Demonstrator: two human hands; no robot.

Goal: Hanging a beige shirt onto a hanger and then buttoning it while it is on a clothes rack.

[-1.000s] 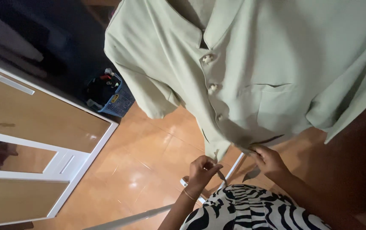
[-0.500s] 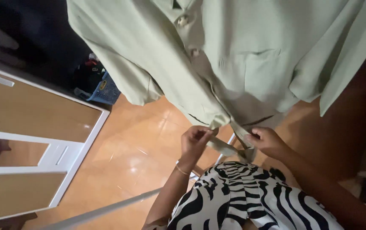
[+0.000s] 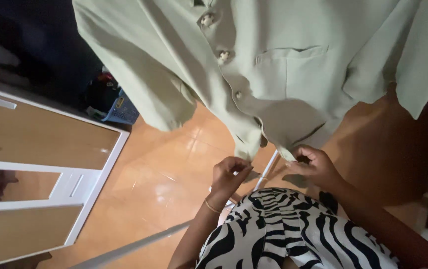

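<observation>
pinching shirt (image 3: 283, 74) hem: left hand (image 3: 230, 174), right hand (image 3: 313, 167); open floor (image 3: 164, 174) leftward.

A pale green shirt (image 3: 283, 74), a black-and-white zebra-striped garment (image 3: 293, 229), an orange tiled floor (image 3: 164, 174).

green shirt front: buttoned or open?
Partly buttoned. On the pale green shirt, three buttons are fastened down the front; below them the hem parts, left hand and right hand each pinching one side.
</observation>
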